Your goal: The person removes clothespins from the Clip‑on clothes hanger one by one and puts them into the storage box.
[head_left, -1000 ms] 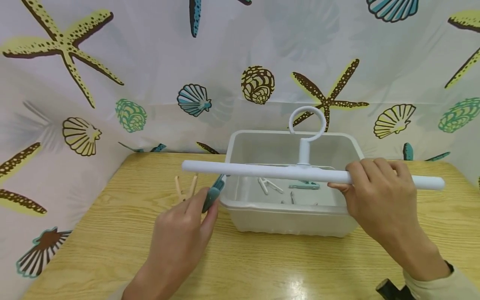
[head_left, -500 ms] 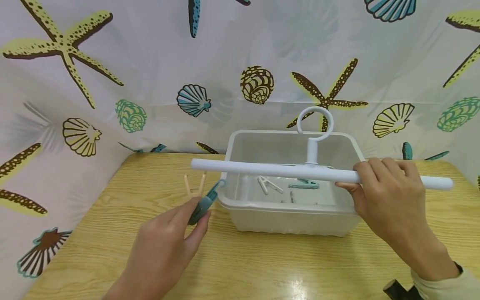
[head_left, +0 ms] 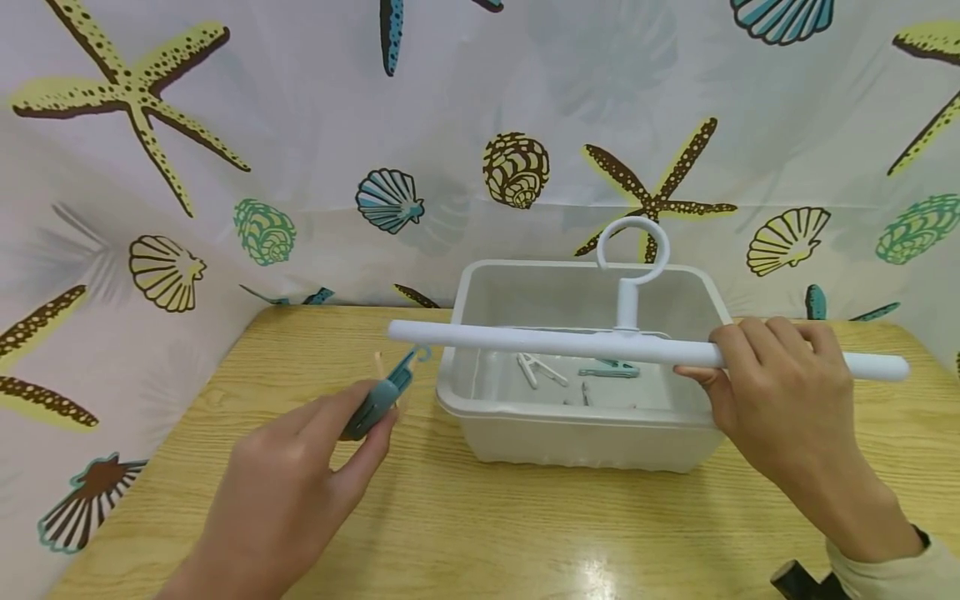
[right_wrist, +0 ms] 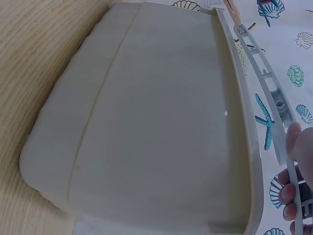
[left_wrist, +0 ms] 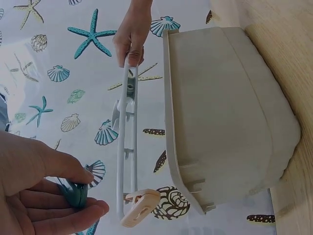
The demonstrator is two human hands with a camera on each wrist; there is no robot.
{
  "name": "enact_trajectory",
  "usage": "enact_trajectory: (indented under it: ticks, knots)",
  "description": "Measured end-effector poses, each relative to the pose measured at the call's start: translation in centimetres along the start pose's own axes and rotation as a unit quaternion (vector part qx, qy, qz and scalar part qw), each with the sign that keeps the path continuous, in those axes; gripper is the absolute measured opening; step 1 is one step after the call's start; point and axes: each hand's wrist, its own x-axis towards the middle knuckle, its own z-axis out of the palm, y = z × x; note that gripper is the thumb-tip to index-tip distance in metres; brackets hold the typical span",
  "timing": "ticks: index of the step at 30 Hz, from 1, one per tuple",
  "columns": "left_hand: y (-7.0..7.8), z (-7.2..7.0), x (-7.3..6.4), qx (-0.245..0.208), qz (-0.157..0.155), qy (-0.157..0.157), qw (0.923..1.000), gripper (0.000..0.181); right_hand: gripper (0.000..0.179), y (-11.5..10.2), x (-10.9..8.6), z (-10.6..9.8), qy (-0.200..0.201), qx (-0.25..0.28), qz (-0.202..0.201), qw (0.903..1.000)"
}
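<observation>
My left hand (head_left: 288, 471) pinches a teal clothespin (head_left: 380, 404) with a small hook at its tip, left of the tub. My right hand (head_left: 780, 408) grips the right part of a white hanger (head_left: 525, 340), a straight bar with a ring hook (head_left: 603, 250) on top. The bar is held level above the tub. In the left wrist view a peach clothespin (left_wrist: 142, 209) sits at the hanger's far end from the right hand; in the head view the left hand and teal clothespin hide most of it.
A whitish plastic tub (head_left: 585, 442) stands on the wooden table (head_left: 480, 533) beneath the hanger. Inside lie a white clothespin (head_left: 542, 371), a teal clothespin (head_left: 609, 373) and other small pieces. A curtain (head_left: 315, 125) with sea-creature prints hangs behind.
My left hand has drawn back to the left and toward me with the teal clothespin, away from the bar. My right hand has shifted the hanger slightly right, the peach clothespin moving along.
</observation>
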Motion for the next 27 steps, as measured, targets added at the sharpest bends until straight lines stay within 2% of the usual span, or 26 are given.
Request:
enact_trajectory:
  ticks: [1,6,11,21,27]
  knots:
    - [-0.1,0.0,0.1,-0.002,0.001,0.003,1.0,0.054,0.057,0.0,0.0,0.0,0.0,0.001,0.0,1.0]
    - [-0.1,-0.2,0.5,-0.011,-0.006,0.0,0.9999,0.023,0.056,0.1,-0.1,0.0,0.005,0.003,-0.003,1.0]
    - [0.2,-0.4,1.2,-0.013,-0.025,-0.018,0.9994,0.026,0.057,0.1,-0.3,0.0,0.007,0.004,-0.004,1.0]
    - [-0.4,-0.5,2.2,-0.015,-0.01,-0.006,0.9998,0.024,0.056,0.1,-0.5,-0.1,0.011,0.001,-0.003,0.9999]
    - [-0.9,-0.3,2.9,-0.018,-0.03,-0.014,0.9993,0.022,0.056,0.1,-0.6,-0.2,0.011,-0.002,-0.004,0.9999]
